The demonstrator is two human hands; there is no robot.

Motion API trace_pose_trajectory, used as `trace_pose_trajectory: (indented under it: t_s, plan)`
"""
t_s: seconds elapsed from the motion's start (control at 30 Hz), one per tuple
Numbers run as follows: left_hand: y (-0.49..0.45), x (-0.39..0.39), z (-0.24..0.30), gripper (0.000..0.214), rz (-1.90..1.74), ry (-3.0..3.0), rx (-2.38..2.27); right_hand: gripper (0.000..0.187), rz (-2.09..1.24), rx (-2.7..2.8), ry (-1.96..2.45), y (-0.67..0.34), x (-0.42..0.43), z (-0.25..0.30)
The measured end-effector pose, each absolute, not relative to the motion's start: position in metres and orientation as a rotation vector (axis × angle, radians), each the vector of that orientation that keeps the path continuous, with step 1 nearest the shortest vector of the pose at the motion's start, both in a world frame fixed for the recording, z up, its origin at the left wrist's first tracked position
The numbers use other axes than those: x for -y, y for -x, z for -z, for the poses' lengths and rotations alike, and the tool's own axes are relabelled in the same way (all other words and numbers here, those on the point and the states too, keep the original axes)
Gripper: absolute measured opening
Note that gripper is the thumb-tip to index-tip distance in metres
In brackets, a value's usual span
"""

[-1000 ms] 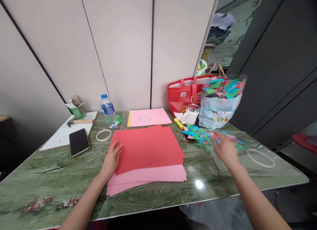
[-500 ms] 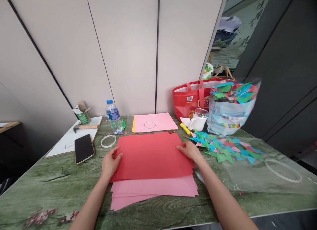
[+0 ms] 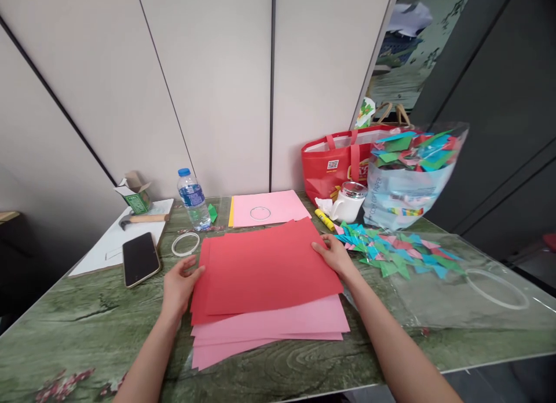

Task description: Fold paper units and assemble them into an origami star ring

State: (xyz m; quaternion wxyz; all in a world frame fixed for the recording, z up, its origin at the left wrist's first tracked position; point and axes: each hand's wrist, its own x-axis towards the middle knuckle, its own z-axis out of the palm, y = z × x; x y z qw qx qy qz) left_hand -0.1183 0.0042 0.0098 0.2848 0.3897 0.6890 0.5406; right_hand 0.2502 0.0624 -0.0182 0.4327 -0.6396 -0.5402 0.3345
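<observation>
Sheets of red paper [image 3: 264, 270] lie in front of me over a stack of pink paper [image 3: 278, 325], whose near edges fan out unevenly. My right hand [image 3: 334, 255] grips the right edge of the top red sheet, thumb on its upper face and the other fingers partly hidden at the far side. That sheet sits turned at a slant, showing more red paper along its left side. Beside the left edge is my left hand [image 3: 180, 284], its fingers apart and curved, the thumb tip at the paper's edge.
Left are a phone [image 3: 141, 259], hammer [image 3: 143, 219], small box [image 3: 133, 194], white ring [image 3: 185, 244] and water bottle [image 3: 193, 200]. Behind lies pink paper [image 3: 282, 209]. Right are a mug [image 3: 348, 203], glue stick [image 3: 324, 219], red bag [image 3: 321, 168], scrap-filled bag [image 3: 399, 194] and loose paper scraps [image 3: 395, 252].
The top red sheet has turned, its right side shifting away from me under my right hand. My left hand has eased slightly left and its fingers have loosened. The camera view has shifted a little.
</observation>
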Motion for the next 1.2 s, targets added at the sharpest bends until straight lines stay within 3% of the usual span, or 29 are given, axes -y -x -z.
trace_pose_trajectory:
  t_s: [0.1, 0.23, 0.43, 0.57, 0.73, 0.93, 1.1, 1.2]
  plan:
    - [0.118, -0.002, -0.017, 0.039, -1.448, -0.707, -1.49, 0.029, -0.959, 1.249, 1.536, -0.249, -0.061, 0.016]
    - [0.114, 0.002, -0.025, 0.023, -1.268, -0.686, -1.343, 0.027, -1.042, 1.232, 1.521, -0.247, -0.058, 0.013]
    - [0.1, 0.009, -0.026, 0.035, -1.06, -0.792, -1.245, 0.027, -1.058, 1.311, 1.54, -0.249, -0.057, 0.011]
    - [0.098, 0.01, -0.023, 0.05, -1.132, -0.836, -1.23, 0.026, -0.899, 1.321, 1.621, -0.257, -0.062, 0.015]
    - [0.103, 0.012, -0.029, 0.051, -1.234, -0.848, -1.175, 0.045, -0.74, 1.289, 1.63, -0.259, -0.066, 0.012]
    - [0.106, 0.015, -0.032, 0.051, -1.334, -0.901, -1.171, 0.058, -1.11, 1.114, 1.168, -0.249, -0.058, -0.004]
    - [0.107, 0.015, -0.034, 0.052, -1.383, -0.973, -1.244, 0.055, -1.283, 1.058, 0.992, -0.253, -0.054, -0.008]
    - [0.106, 0.015, -0.034, 0.052, -1.351, -1.017, -1.212, 0.062, -1.334, 1.055, 0.955, -0.251, -0.049, -0.008]
